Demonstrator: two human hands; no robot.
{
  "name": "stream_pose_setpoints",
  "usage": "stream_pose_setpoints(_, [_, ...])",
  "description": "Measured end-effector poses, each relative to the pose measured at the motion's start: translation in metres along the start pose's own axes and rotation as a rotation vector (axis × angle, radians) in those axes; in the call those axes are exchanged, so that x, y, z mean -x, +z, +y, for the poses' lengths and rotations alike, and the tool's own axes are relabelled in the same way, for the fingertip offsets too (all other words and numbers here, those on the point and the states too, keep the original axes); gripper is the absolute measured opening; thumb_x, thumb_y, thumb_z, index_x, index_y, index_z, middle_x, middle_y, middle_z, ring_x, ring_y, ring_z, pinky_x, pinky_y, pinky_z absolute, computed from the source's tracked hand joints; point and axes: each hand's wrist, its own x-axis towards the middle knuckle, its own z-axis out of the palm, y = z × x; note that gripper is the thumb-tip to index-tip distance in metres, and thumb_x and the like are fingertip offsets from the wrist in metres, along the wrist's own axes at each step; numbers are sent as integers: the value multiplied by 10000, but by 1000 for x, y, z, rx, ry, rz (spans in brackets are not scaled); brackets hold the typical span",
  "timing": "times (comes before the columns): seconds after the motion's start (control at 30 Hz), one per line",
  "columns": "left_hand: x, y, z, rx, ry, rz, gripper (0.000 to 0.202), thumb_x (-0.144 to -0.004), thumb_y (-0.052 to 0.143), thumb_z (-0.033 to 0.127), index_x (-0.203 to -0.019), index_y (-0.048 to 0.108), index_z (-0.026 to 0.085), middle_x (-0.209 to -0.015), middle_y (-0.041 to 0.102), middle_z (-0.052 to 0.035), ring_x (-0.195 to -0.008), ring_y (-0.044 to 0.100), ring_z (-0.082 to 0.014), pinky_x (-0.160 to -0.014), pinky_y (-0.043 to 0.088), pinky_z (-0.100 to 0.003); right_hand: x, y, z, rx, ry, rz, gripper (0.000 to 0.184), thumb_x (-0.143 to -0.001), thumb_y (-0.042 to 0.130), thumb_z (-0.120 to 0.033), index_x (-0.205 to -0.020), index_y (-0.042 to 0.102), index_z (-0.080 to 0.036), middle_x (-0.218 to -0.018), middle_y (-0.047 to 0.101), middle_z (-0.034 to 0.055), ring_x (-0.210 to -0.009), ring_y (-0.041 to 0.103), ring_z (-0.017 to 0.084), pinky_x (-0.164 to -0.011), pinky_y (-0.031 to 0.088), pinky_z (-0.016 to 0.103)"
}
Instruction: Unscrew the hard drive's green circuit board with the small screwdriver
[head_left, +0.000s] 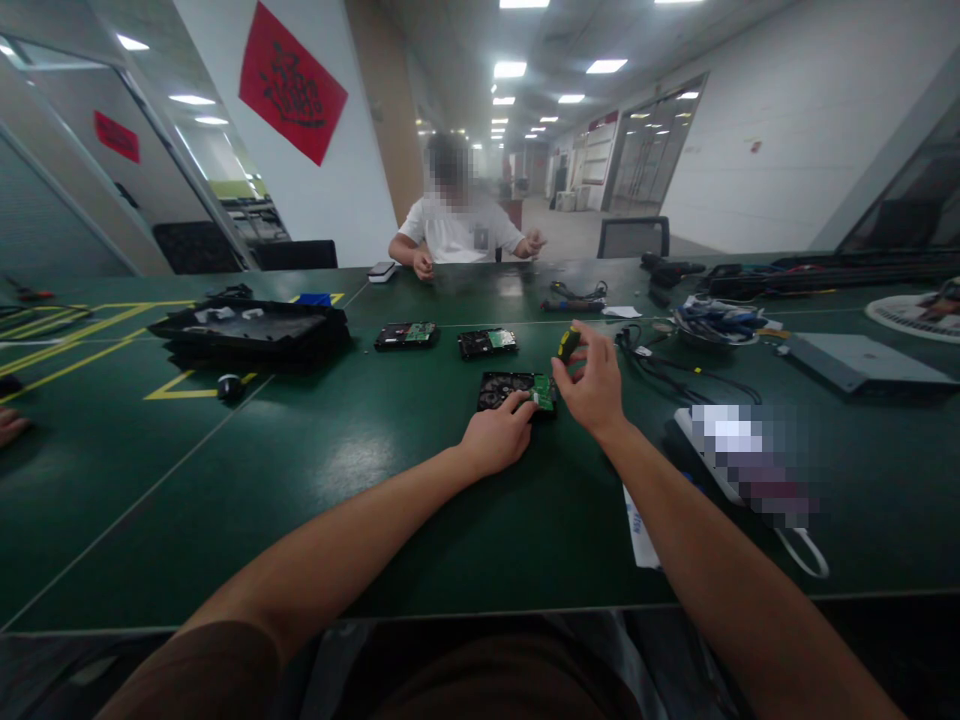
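Observation:
A black hard drive [504, 387] with a green circuit board lies on the green table [315, 470] in front of me. My left hand [497, 436] rests on its near edge, fingers curled and pressing it down. My right hand [595, 380] is closed round a screwdriver with a black and yellow handle [568, 343], held upright over the drive's right end. Two more hard drives [406, 335] [487, 342] lie side by side a little farther back.
A stack of black trays [251, 332] sits at the left. Cables and tools [705, 322] and a grey flat device [862, 360] lie at the right. A person in a white shirt [459, 230] sits across the table. Another person's fingers [11, 425] show at the far left.

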Motion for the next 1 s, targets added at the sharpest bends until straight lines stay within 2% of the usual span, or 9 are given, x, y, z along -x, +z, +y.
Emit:
stream_pose_setpoints(0.13, [0, 2, 0, -6, 2, -5, 464, -1019, 446, 346, -1476, 476, 271, -1578, 443, -105, -1100, 704, -261, -804, 620, -371, 0, 1, 2, -10, -13, -18, 655, -921, 586, -224, -1542, 377, -255, -1297, 546, 152, -928, 664, 230, -724, 665, 402])
stream_pose_setpoints(0.3, [0, 2, -1, -14, 20, 9, 467, -1022, 431, 342, -1481, 463, 260, -1580, 446, -100, -1093, 707, -258, -802, 622, -371, 0, 1, 2, 17, -5, 11, 619, -913, 624, -244, -1497, 417, -238, -1285, 559, 147, -890, 662, 229, -793, 660, 463])
stream_pose_setpoints(0.5, [1, 2, -2, -9, 23, 18, 470, -1019, 438, 339, -1482, 464, 266, -1581, 450, -95, -1117, 701, -259, -825, 623, -371, 1, 0, 1, 11, -13, 2, 629, -914, 588, -213, -1512, 397, -249, -1309, 545, 160, -914, 664, 237, -711, 665, 423])
stream_pose_setpoints(0.67, [1, 2, -1, -4, 23, 14, 475, -1017, 453, 332, -1487, 464, 268, -1578, 446, -107, -1132, 697, -262, -846, 622, -378, 1, 1, 2, 19, -7, 2, 610, -924, 596, -239, -1505, 411, -258, -1281, 543, 142, -879, 659, 228, -791, 656, 473])
stream_pose_setpoints(0.83, [1, 0, -1, -3, 21, 2, 479, -1016, 451, 332, -1492, 459, 277, -1581, 440, -102, -1113, 702, -259, -824, 624, -371, 1, 1, 2, 10, -10, -7, 620, -924, 580, -212, -1514, 397, -261, -1301, 539, 148, -931, 659, 241, -780, 657, 456])
stream_pose_setpoints(1.0, [1, -1, -1, -8, 14, -7, 467, -1018, 438, 341, -1479, 470, 270, -1579, 446, -98, -1074, 712, -252, -795, 625, -364, 1, 1, 0, 28, -6, 0, 622, -924, 595, -226, -1512, 393, -253, -1301, 538, 145, -906, 653, 234, -841, 647, 484])
